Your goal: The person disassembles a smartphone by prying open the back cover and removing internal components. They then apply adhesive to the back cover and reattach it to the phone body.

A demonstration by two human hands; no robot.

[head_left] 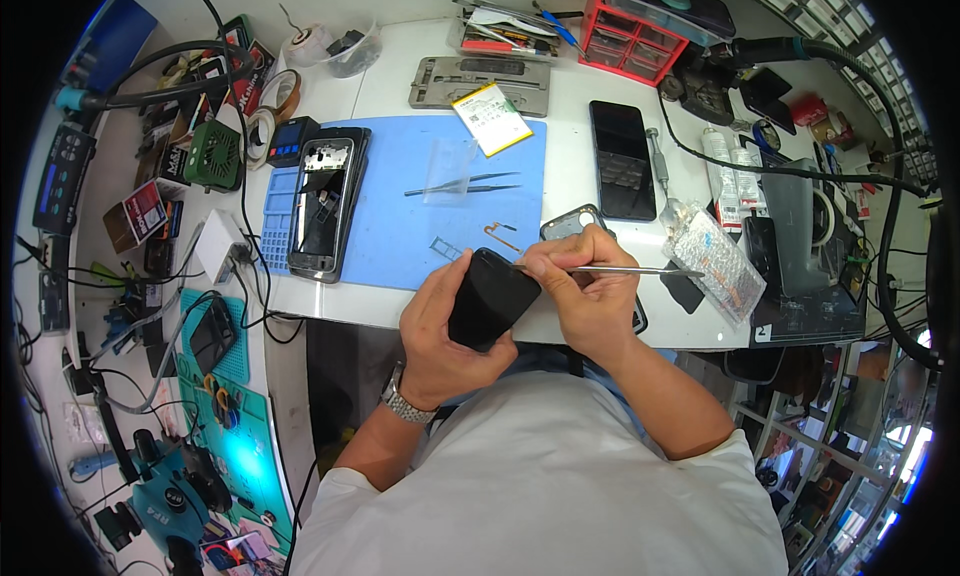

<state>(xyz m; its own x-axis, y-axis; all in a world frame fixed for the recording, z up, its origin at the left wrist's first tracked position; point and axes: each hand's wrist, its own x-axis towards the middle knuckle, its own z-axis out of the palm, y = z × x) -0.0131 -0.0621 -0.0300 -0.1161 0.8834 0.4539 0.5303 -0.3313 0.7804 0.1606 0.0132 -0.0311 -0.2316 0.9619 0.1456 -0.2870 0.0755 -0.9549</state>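
My left hand (428,341) is wrapped round a black smartphone (492,301), tilted above the table's front edge. Gripped in my right hand (597,301) is a thin metal pry tool (650,270); its tip meets the phone's upper right edge, partly hidden by my fingers. Behind the right hand lies a grey phone housing (572,219), mostly covered. On the blue mat (390,216) are an orange flex cable (503,237), a small tray-like frame (446,247), tweezers (493,187) by a clear bag (447,166), and a white battery (492,119) overlapping the mat's far edge.
An opened phone (325,216) lies on the mat's left side. Another black phone (621,161) and a bubble-wrap bag (715,261) are to the right. Red drawers (632,38) stand at the back. A microscope (165,496) occupies the lower left; cables (250,191) cross the left bench.
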